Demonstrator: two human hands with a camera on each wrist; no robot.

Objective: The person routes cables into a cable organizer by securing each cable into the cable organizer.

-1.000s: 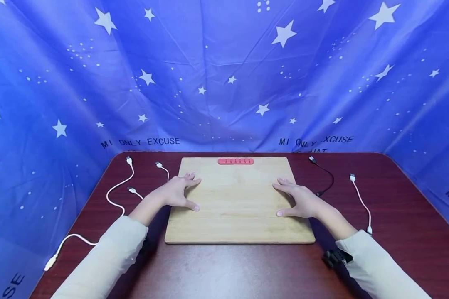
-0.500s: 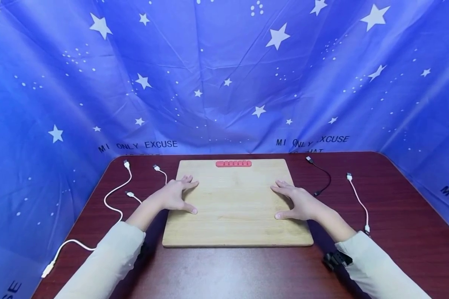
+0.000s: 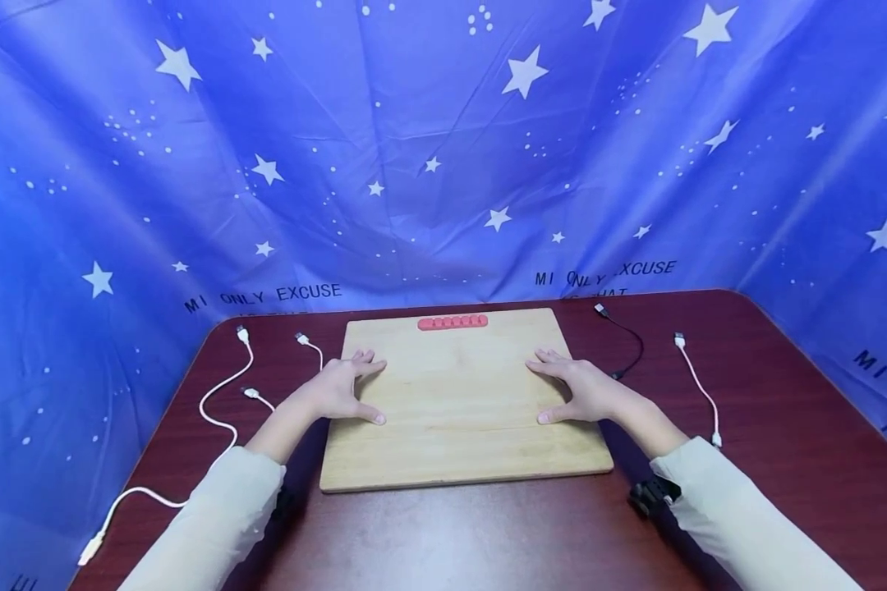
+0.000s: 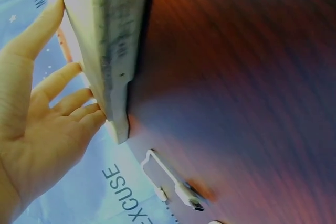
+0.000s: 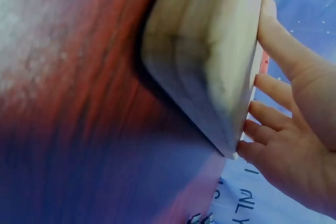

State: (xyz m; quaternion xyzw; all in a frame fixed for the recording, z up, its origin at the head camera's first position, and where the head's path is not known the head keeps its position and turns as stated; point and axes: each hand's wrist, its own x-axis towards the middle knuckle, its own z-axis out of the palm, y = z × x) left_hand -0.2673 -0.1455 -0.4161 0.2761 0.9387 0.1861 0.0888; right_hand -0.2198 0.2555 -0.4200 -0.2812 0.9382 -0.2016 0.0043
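A pale wooden board (image 3: 458,427) lies flat on the dark red table, with a red clip strip (image 3: 452,322) along its far edge. My left hand (image 3: 337,391) rests its fingertips and thumb on the board's left side, fingers spread. Mirroring it, the right hand (image 3: 585,390) touches the right side of the board with spread fingers. Both wrist views show the fingertips against the board's top face: the left hand (image 4: 47,119) and the right hand (image 5: 302,124) have their palms lifted off it. Neither hand holds anything.
Left of the board lie a long white USB cable (image 3: 214,417) and shorter white cables (image 3: 310,343), partly hidden by the board and arm. To the right are a black cable (image 3: 639,336) and a white cable (image 3: 698,379). A blue starry curtain (image 3: 414,123) surrounds the table (image 3: 414,542).
The head view has shifted and tilted slightly. Both hands keep the same places on the board, and the cables lie as before.
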